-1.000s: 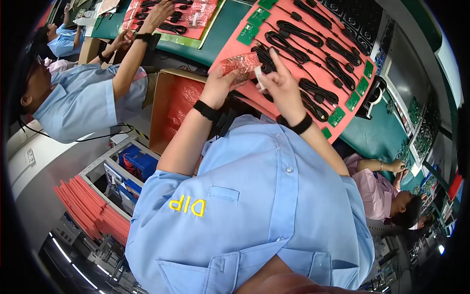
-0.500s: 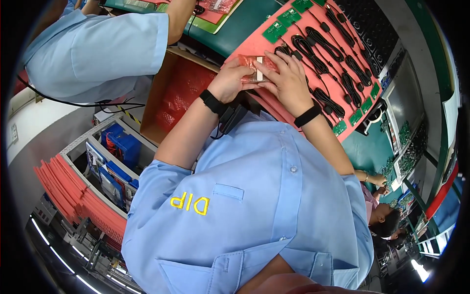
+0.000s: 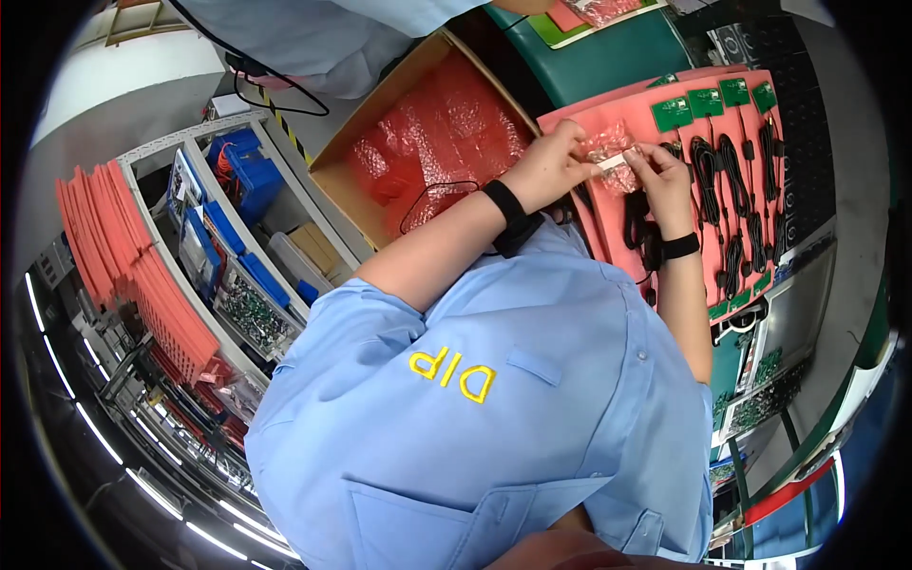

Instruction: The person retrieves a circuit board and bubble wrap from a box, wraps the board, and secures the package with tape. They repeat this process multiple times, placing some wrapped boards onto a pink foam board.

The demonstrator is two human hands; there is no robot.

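Observation:
A small pinkish bubble-wrap bag (image 3: 610, 144) with a white strip across it is held between my two hands above the pink foam sheet (image 3: 622, 226). My left hand (image 3: 551, 169) pinches its left side near the end of the strip. On the other side, the thumb and fingers of my right hand (image 3: 663, 182) close on the bag. What lies inside the bag cannot be made out. Black coiled cables (image 3: 705, 180) joined to green circuit boards (image 3: 673, 113) lie in rows on the foam, just right of my right hand.
A cardboard box (image 3: 334, 180) of red bubble-wrap bags (image 3: 442, 142) stands left of my left forearm. A co-worker's blue sleeve (image 3: 404, 13) reaches in at the top. A grey shelf cart (image 3: 171, 256) with blue bins (image 3: 249, 176) is further left. The green table (image 3: 608, 57) extends behind.
My view has turned, so the scene sits differently. My fingers have shifted from cupping the bag to pinching its two sides. The box of bags shows more fully.

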